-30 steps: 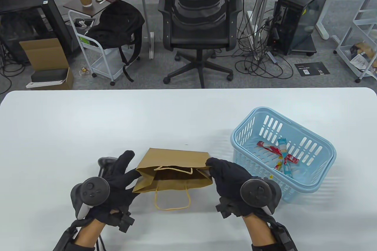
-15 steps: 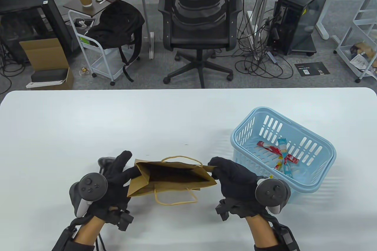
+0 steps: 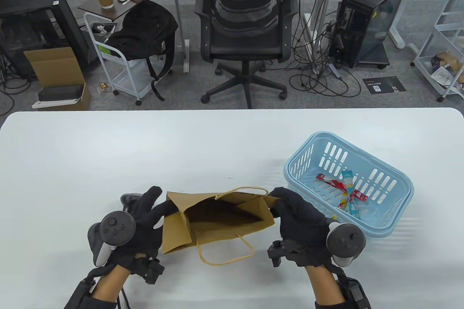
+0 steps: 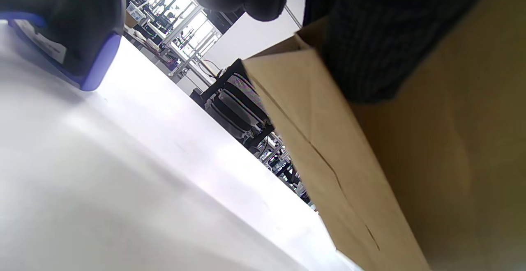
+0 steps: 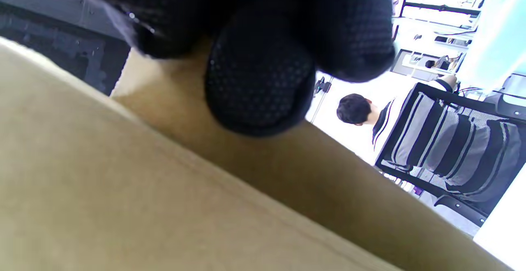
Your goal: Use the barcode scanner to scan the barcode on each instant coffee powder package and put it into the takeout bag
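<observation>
We are holding the brown paper takeout bag (image 3: 217, 224) with its mouth open on the white table (image 3: 145, 149), our left hand (image 3: 139, 222) gripping its left edge and our right hand (image 3: 297, 220) pinching its right rim between thumb and fingers (image 5: 259, 86). The instant coffee packages (image 3: 344, 191) are lying in the light blue basket (image 3: 315, 142) just right of the bag, and the barcode scanner (image 3: 128, 201) is resting on the table just beyond our left hand.
</observation>
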